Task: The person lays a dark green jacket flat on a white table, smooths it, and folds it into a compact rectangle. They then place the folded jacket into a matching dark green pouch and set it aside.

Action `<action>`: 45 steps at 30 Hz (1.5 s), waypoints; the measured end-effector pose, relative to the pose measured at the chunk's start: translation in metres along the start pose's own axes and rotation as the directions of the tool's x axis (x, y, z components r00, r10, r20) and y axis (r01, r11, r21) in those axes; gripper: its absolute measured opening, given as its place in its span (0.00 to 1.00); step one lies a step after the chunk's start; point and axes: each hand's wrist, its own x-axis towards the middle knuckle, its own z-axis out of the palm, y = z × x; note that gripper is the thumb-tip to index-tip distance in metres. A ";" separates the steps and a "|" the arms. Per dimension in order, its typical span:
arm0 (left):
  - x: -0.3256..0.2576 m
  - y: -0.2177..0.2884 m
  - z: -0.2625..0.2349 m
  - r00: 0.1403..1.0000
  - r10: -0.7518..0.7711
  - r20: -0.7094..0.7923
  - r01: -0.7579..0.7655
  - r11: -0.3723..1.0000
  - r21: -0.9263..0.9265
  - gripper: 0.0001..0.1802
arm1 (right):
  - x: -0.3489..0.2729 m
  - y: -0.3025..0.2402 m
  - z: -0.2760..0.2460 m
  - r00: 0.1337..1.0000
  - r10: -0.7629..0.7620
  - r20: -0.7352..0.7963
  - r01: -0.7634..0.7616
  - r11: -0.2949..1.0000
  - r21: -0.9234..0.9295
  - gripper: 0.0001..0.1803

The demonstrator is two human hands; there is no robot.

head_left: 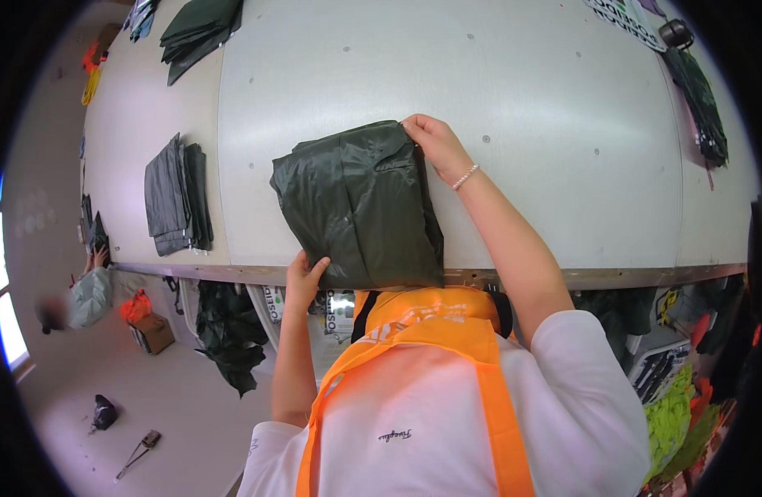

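Observation:
A folded bundle of shiny dark green fabric (356, 207) lies on the pale tabletop (547, 182) at its near edge, right in front of me. My right hand (435, 145) pinches its far right corner between thumb and fingers. At the near left corner my left hand (304, 277) grips the fabric, with the thumb on top and the fingers partly hidden. The layers look slightly skewed, with loose folds along the right side. What kind of article the fabric is does not show.
To the left lies a stack of folded dark fabric (178, 199), with another dark green stack (200, 33) at the far left. A dark bundle (697, 103) and a black round object (676, 34) lie far right. Another person (87, 298) works at the left end.

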 end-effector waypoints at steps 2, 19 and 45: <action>0.002 0.007 -0.007 0.997 -0.080 -0.008 0.081 0.992 0.095 0.16 | -0.003 -0.005 -0.004 0.989 -0.145 0.013 0.145 0.986 -0.086 0.10; 0.037 0.160 0.047 0.851 0.517 0.087 -0.320 0.380 0.868 0.39 | -0.060 0.015 -0.030 0.989 -0.127 0.070 0.136 0.980 -0.142 0.17; 0.114 0.079 -0.106 0.881 0.335 -0.335 -0.296 0.941 0.162 0.13 | -0.202 -0.016 -0.069 0.993 0.111 -0.032 -0.059 0.245 -0.968 0.20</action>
